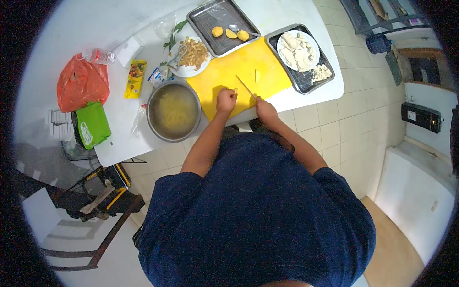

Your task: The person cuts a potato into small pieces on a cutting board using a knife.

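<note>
My right hand is closed round the handle of a knife, whose blade points up and left over the yellow cutting board. Near the board's lower edge, my left hand is closed on a small yellowish piece at its fingertips. Another pale yellow piece lies on the board, right of the blade. To the left of my left hand stands a metal pot of cloudy liquid with yellowish strips in it.
Behind the board are a dark tray with yellow pieces and a spoon, and a plate of brown peelings. Another tray holds a plate of white pieces. At left lie a yellow packet, a red bag and a green bag.
</note>
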Demonstrator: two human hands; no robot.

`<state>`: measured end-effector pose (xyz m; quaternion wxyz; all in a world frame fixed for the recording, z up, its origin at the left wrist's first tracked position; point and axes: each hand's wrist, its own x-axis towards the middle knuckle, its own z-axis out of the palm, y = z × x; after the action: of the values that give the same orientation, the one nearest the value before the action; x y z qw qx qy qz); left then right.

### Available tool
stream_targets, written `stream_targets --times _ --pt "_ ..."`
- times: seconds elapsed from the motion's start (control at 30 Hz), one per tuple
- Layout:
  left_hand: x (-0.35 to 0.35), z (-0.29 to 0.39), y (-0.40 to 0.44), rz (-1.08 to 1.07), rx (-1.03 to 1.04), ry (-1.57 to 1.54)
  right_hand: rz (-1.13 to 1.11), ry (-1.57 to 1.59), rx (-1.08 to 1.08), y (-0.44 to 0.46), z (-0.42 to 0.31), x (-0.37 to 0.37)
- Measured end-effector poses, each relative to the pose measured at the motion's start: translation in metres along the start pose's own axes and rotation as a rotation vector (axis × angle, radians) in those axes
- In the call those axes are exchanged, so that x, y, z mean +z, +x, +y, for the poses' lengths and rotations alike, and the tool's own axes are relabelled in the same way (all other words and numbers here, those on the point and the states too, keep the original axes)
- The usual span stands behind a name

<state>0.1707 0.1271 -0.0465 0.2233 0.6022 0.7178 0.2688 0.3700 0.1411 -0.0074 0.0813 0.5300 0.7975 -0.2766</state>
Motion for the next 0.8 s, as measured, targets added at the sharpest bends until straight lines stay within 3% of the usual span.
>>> stream_targets --times 0.1,0.3,0.5,0.7,0.8 --pt "-0.003 0.004 -0.001 -0.009 -0.009 0.014 0.070 0.002 -0.141 -0.012 0.006 -0.001" --pt "-0.004 0.005 -0.001 0.048 -0.004 -0.066 -0.086 -0.009 -0.119 -0.021 -0.005 -0.011" --pt "-0.001 0.002 -0.001 0.031 -0.008 -0.058 -0.072 0.083 -0.121 -0.016 0.000 0.006" --pt "-0.005 0.006 0.000 0.015 -0.008 -0.073 0.111 0.061 -0.167 -0.010 -0.008 0.003" --pt "-0.004 0.003 -0.002 0.008 0.010 -0.055 0.016 0.031 -0.033 0.002 -0.006 -0.003"
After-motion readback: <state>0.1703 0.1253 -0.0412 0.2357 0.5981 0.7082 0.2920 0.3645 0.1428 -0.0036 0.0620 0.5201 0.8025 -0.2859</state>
